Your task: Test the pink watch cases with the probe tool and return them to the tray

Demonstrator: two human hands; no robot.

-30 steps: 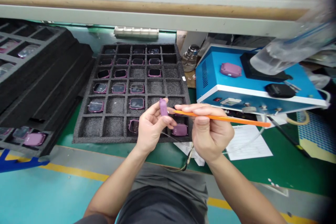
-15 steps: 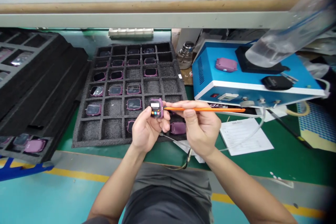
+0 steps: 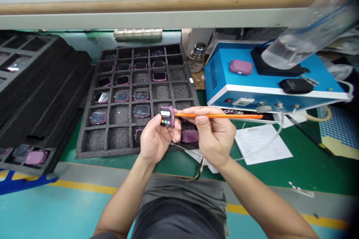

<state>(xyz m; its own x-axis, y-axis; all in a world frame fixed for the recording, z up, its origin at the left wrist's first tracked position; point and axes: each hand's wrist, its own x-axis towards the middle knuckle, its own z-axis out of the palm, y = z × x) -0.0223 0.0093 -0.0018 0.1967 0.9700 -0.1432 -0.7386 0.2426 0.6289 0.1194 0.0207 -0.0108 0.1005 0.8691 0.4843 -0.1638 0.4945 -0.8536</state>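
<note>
Pinching the purple watch over the foam tray, fingers of the left hand present its side edge to the orange stick, pinched crosswise, tip leftward, by the right hand.

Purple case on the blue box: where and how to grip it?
Probably pinch the purple case by its long front and rear edges, coming from above and in front. It lies flat; its right end sits close to the black stand, leaving the long edges clearer. The nearer right hand holds the orange stick.
</note>
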